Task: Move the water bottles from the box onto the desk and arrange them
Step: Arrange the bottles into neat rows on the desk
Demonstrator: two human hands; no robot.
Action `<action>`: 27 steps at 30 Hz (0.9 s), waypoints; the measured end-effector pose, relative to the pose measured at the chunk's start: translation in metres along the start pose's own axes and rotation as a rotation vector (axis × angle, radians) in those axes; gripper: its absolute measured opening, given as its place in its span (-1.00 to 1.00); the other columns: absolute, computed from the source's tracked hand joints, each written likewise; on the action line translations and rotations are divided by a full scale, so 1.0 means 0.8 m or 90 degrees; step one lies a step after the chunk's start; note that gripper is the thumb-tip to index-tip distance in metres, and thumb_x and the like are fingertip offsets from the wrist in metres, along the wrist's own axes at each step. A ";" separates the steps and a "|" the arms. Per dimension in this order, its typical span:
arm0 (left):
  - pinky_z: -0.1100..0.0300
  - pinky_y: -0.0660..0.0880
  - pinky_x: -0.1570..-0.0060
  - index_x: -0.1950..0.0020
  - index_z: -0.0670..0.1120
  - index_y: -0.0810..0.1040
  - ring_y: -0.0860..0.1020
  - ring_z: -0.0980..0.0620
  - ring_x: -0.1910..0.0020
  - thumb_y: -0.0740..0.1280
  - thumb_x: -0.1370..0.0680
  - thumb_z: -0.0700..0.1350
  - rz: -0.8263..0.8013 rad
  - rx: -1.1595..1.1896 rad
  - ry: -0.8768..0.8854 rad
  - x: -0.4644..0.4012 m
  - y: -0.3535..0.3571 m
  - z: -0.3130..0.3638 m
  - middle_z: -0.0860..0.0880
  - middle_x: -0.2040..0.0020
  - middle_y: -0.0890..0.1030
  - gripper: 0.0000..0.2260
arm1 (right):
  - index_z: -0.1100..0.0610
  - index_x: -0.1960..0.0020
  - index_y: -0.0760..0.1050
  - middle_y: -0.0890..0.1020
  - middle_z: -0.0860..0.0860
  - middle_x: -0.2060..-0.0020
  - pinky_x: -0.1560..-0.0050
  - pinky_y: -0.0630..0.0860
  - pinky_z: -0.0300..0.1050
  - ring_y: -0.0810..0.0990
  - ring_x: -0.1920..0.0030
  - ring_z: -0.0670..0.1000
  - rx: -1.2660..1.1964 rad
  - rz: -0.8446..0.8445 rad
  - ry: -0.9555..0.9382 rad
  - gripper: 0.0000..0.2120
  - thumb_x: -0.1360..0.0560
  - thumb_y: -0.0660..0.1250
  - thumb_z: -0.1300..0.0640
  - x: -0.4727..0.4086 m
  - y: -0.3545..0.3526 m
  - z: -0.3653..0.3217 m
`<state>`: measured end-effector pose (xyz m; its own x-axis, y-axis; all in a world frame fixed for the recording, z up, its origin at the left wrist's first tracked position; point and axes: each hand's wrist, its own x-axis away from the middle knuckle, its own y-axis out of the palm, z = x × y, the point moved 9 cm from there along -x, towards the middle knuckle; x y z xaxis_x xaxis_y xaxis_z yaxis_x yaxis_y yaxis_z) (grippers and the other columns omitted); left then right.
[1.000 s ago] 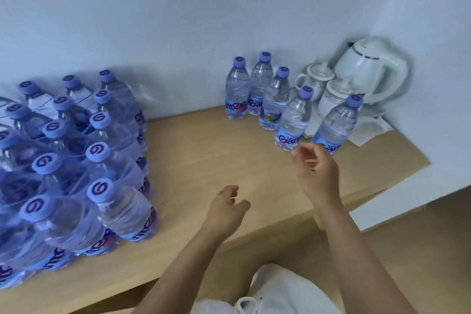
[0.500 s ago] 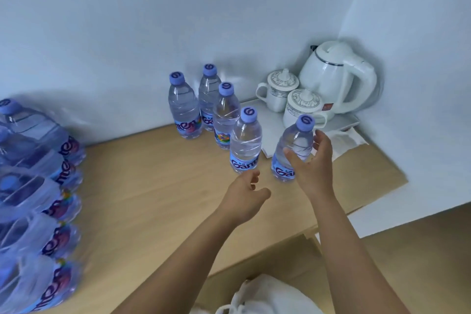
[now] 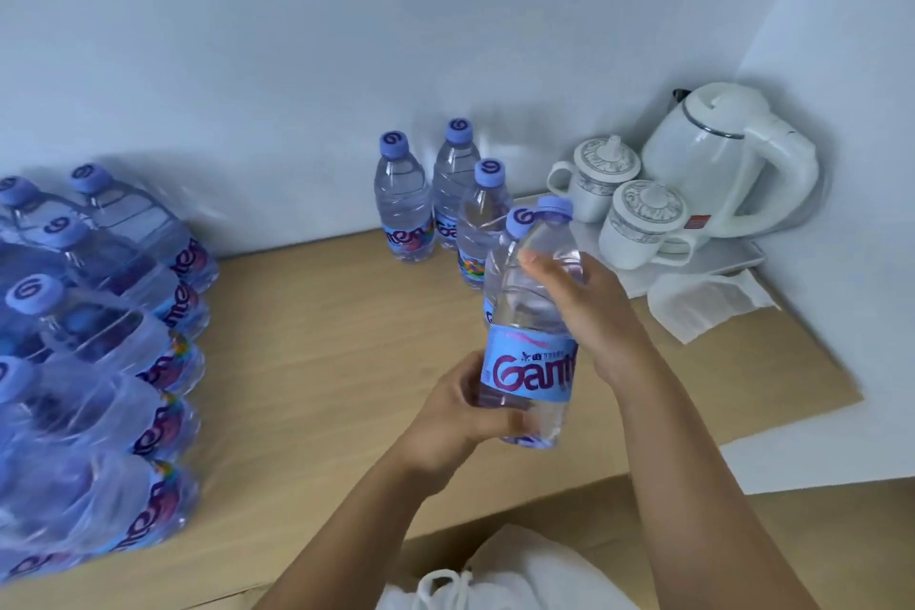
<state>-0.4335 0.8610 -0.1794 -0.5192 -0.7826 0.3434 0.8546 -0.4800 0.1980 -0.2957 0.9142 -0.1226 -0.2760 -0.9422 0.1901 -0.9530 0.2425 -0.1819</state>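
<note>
A clear water bottle (image 3: 532, 357) with a blue cap and blue label is lifted above the wooden desk (image 3: 336, 362). My right hand (image 3: 589, 307) grips its upper body and my left hand (image 3: 465, 411) grips its bottom end. Several matching bottles stand near the wall: one (image 3: 402, 208) at the left, one (image 3: 453, 173) behind, one (image 3: 482, 223) in front, and another (image 3: 515, 225) partly hidden behind the held bottle. A plastic-wrapped pack of bottles (image 3: 99, 352) lies on the desk's left side.
A white electric kettle (image 3: 728, 159) and two lidded white cups (image 3: 601, 176) (image 3: 643, 225) sit on a tray in the right corner, with a white cloth (image 3: 703, 302) in front. Walls close off the back and right. The desk's front edge runs just below my hands.
My right hand has lifted the right-most bottle off the desk and brought it toward me. My left hand has come up and taken hold of its bottom. The view shifted back left.
</note>
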 end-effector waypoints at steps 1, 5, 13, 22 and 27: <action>0.11 0.51 0.16 -0.18 -0.28 0.46 0.57 -0.07 0.10 0.50 -0.08 -0.16 -0.009 0.021 0.010 0.010 -0.006 0.004 -0.17 0.04 0.62 -0.32 | 0.04 0.06 0.59 0.69 -0.04 0.14 0.00 0.55 -0.09 0.66 0.07 -0.04 0.013 -0.067 -0.014 -0.61 -0.29 0.42 -0.24 0.001 0.014 -0.010; 0.05 0.49 0.04 -0.21 -0.29 0.45 0.56 -0.12 0.05 0.45 -0.15 -0.17 -0.030 0.056 0.035 0.055 -0.058 0.016 -0.21 -0.01 0.60 -0.36 | -0.07 0.09 0.59 0.69 -0.11 0.18 0.21 0.53 -0.30 0.66 0.12 -0.13 -0.020 -0.313 -0.032 -0.77 -0.31 0.40 -0.15 0.018 0.095 -0.040; 0.12 0.48 0.07 -0.19 -0.25 0.49 0.55 -0.02 0.03 0.45 -0.16 -0.23 0.231 0.061 0.051 0.112 -0.184 0.017 -0.14 0.01 0.60 -0.41 | 0.02 0.04 0.58 0.69 -0.11 0.20 0.33 0.49 -0.35 0.66 0.17 -0.16 -0.039 -0.384 -0.064 -0.63 -0.18 0.51 -0.02 0.019 0.237 -0.073; 0.27 0.40 -0.03 -0.41 0.02 0.35 0.47 0.28 -0.09 0.23 -0.44 -0.40 0.552 0.119 -0.008 0.093 -0.270 -0.010 0.13 -0.23 0.50 -0.41 | 0.07 0.05 0.52 0.67 -0.03 0.13 0.12 0.56 -0.19 0.64 0.12 -0.05 0.060 -0.358 -0.118 -0.63 -0.21 0.58 0.22 -0.041 0.359 -0.082; 0.40 0.35 0.32 -0.13 -0.01 0.44 0.42 0.23 0.27 0.14 -0.43 -0.40 0.606 0.192 0.004 0.069 -0.315 0.001 -0.04 0.00 0.57 -0.60 | 0.01 0.10 0.53 0.67 -0.20 0.27 0.32 0.47 -0.42 0.63 0.25 -0.23 0.067 -0.374 -0.147 -0.68 -0.25 0.56 0.25 -0.071 0.410 -0.084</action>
<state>-0.6770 0.9392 -0.2098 0.3838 -0.7916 0.4754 0.8809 0.4683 0.0686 -0.6010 1.0628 -0.1283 0.3339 -0.9395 0.0767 -0.9163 -0.3426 -0.2072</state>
